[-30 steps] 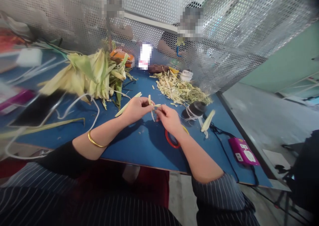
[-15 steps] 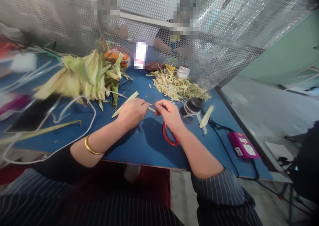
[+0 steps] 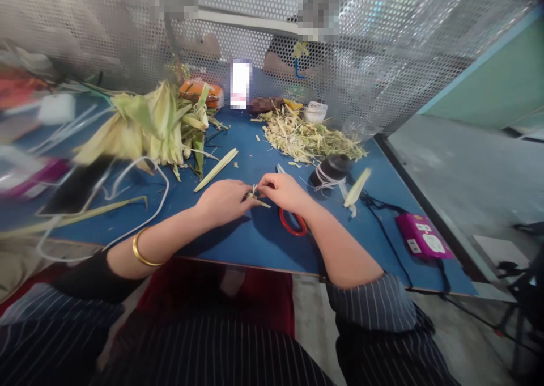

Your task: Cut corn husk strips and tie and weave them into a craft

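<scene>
My left hand [image 3: 224,200] and my right hand [image 3: 284,191] meet over the blue table [image 3: 238,244], fingers pinched together on a small piece of pale corn husk strip [image 3: 256,197]. Red-handled scissors [image 3: 291,220] lie on the table just under my right wrist. A long pale husk strip [image 3: 216,168] rests a little beyond my left hand. A gold bangle sits on my left forearm.
A heap of green-yellow corn husks [image 3: 148,126] lies at the back left, a pile of shredded husk scraps [image 3: 310,139] at the back right. A black thread spool [image 3: 334,168], a husk piece [image 3: 356,187], a pink device [image 3: 423,237] and white cables [image 3: 127,176] are nearby. Other people sit behind the perforated screen [image 3: 382,63].
Both hands have come down closer to the table and nearer me, still pinching the husk strip; the strip that stuck up a second ago is now folded small between the fingers.
</scene>
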Available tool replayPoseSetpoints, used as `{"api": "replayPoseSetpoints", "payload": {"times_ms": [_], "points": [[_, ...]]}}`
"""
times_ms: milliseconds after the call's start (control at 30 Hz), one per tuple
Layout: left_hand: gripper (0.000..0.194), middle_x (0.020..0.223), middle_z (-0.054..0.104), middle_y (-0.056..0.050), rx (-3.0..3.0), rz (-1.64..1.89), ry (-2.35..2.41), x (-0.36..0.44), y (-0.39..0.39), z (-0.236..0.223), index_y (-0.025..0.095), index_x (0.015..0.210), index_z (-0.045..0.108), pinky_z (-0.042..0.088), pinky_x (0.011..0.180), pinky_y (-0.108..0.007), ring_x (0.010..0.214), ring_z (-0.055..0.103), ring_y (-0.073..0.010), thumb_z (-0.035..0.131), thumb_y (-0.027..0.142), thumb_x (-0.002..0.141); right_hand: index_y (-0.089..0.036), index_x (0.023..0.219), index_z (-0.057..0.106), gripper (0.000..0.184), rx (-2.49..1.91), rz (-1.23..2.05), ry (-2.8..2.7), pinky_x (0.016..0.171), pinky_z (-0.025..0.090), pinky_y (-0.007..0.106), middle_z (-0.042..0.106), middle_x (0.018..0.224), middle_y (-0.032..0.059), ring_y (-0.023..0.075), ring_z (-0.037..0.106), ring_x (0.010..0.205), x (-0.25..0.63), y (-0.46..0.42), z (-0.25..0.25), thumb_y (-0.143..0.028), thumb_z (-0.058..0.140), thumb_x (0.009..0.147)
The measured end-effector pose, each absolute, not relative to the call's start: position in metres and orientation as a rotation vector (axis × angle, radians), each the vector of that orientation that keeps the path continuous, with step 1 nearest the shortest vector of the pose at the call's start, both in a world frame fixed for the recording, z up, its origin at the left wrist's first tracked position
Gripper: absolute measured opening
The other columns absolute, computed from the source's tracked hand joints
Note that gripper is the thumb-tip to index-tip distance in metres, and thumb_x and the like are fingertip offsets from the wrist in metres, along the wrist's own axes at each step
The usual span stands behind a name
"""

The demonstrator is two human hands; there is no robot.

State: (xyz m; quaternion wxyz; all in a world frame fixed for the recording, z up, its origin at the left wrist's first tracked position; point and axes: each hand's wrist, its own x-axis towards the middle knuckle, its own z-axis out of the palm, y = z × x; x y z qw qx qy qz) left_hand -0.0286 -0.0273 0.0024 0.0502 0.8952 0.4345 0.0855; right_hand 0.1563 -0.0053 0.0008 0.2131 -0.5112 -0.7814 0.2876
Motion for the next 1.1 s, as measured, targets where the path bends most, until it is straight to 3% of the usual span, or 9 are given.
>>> {"api": "replayPoseSetpoints", "payload": {"times_ms": [100,367,667,967,1100], "points": [[0.033,0.101,0.070,-0.007,2.608,0.368,1.295,-0.040,-0.017,-0.001,0.019,0.107,0.066,0.045,0.082,-0.030,0.095,0.063,-0.0202,0.038,0.027,0.092,-0.018,0.074,0.065,0.014,-1.386,0.704,-2.202,0.060,0.038,0.026,0.068,0.071,0.0013,0.0123,0.056,0.064,0.155,-0.007,0.000,-0.021,0.053,0.081],[0.030,0.094,0.070,-0.007,2.713,0.373,1.304,-0.041,-0.011,-0.005,0.019,0.106,0.067,0.044,0.079,-0.029,0.090,0.063,-0.0209,0.044,0.020,0.087,-0.017,0.080,0.066,0.014,-1.259,0.688,-2.265,0.067,0.041,0.026,0.068,0.080,0.0030,0.0139,0.059,0.072,0.154,-0.008,0.001,-0.019,0.053,0.081],[0.022,0.078,0.066,-0.005,2.724,0.286,1.349,-0.053,-0.002,0.005,0.020,0.079,0.069,0.038,0.065,-0.028,0.076,0.059,-0.0189,0.049,0.028,0.085,-0.018,0.083,0.063,0.016,-1.122,0.776,-2.349,0.079,0.044,0.029,0.069,0.095,0.0049,0.0155,0.061,0.087,0.153,-0.009,-0.004,-0.014,0.048,0.082],[0.029,0.054,0.057,-0.001,1.735,0.650,1.270,-0.045,0.003,-0.009,0.017,0.064,0.063,0.033,0.046,-0.025,0.045,0.046,-0.0095,0.058,0.042,0.078,-0.019,0.074,0.056,0.013,-1.053,0.779,-2.394,0.076,0.042,0.029,0.064,0.087,0.0030,0.0142,0.057,0.081,0.153,-0.010,-0.001,-0.012,0.047,0.080],[0.025,0.058,0.059,-0.003,1.387,0.706,1.176,-0.039,0.002,-0.011,0.015,0.065,0.061,0.035,0.043,-0.024,0.048,0.052,-0.0095,0.062,0.037,0.078,-0.019,0.073,0.054,0.012,-1.029,0.777,-2.398,0.077,0.042,0.029,0.063,0.091,0.0036,0.0139,0.056,0.082,0.153,-0.011,0.000,-0.013,0.047,0.082]]}}
